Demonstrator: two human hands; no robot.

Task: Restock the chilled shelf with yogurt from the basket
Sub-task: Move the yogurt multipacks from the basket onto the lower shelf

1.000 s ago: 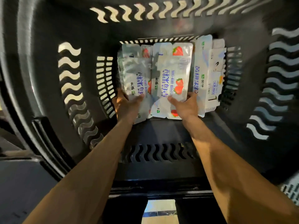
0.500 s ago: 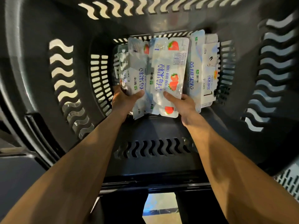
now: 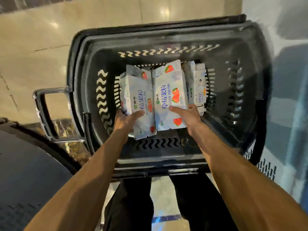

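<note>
Both my arms reach down into a black plastic basket [image 3: 166,35]. My left hand [image 3: 126,120] grips the near end of a white strawberry yogurt pack [image 3: 138,97], thumb on top. My right hand [image 3: 188,115] grips a second strawberry yogurt pack [image 3: 170,90] beside it, thumb across its face. Both packs are tilted up out of the basket's bottom. More white yogurt packs [image 3: 196,84] stand on edge to the right, still inside the basket. The chilled shelf is out of view.
The basket stands on a beige tiled floor [image 3: 41,47] with its handle [image 3: 50,114] folded out to the left. A dark curved object [image 3: 25,172] fills the lower left. A pale blue-white surface [image 3: 290,97] rises on the right. My dark trouser legs [image 3: 133,205] show below.
My head has pulled back, so the whole basket and floor show now. Both hands have lifted the two strawberry packs up and toward me.
</note>
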